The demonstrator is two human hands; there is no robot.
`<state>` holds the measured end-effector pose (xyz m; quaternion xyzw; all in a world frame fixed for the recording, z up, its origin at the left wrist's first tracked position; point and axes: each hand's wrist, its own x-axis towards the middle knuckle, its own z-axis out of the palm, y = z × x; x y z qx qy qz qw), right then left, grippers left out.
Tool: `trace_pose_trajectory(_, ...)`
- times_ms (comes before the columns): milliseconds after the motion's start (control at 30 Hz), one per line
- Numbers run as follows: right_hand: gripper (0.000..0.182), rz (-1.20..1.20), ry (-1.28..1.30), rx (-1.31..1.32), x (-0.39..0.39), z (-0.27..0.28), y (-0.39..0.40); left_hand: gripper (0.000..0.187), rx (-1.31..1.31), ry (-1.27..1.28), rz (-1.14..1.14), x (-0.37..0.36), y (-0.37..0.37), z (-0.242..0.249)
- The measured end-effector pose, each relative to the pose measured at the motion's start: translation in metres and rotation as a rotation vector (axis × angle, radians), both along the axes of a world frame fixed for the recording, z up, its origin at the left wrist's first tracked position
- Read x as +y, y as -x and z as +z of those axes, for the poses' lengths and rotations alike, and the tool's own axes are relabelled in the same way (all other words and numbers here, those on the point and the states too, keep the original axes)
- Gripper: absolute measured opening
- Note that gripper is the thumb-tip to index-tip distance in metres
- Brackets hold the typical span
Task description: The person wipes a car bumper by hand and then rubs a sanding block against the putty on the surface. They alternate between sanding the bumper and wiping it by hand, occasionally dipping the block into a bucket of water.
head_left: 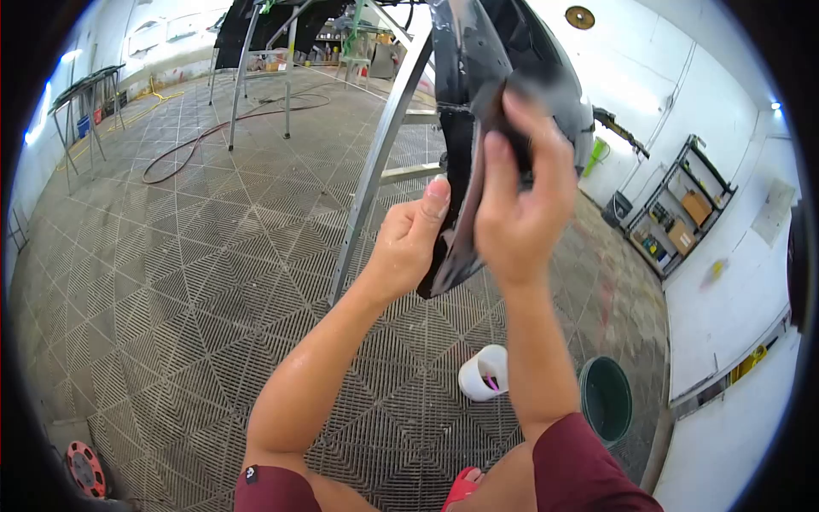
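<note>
A dark car body panel (461, 64), with grey patches on it, stands upright at the top centre, beside a metal stand (375, 171). My left hand (409, 239) is wrapped round the panel's lower left edge, thumb on the near side. Higher up and to the right, my right hand (529, 196) presses a dark, flexible sheet or pad (488, 102) against the panel, its fingers bent round it. Motion blurs the fingertips and the upper part of the pad, so its exact shape is unclear.
A white bucket (484, 373) with a pink item inside and a dark green bucket (606, 401) stand on the patterned floor (256, 299). A shelf rack (682, 205) is at the right wall. A red hose (200, 141) lies at the left. A red reel (84, 469) sits lower left.
</note>
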<state>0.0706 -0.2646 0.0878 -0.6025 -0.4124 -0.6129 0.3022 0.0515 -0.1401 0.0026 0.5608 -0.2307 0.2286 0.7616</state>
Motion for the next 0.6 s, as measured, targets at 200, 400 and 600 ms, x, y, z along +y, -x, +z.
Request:
trace_pose_trajectory(200,0.037,0.009,-0.043,0.002,-0.014,-0.152,-0.002,0.064,-0.041,0.033,0.003,-0.004,-0.014,-0.008)
trace_pose_trajectory(400,0.038,0.064,-0.149,0.031,0.001,-0.068,-0.009,0.062,-0.015,0.071,-0.023,-0.011,-0.003,0.000)
trace_pose_trajectory(600,0.041,0.053,-0.117,-0.027,-0.010,-0.117,-0.014,0.062,-0.079,0.066,0.025,-0.008,-0.026,-0.014)
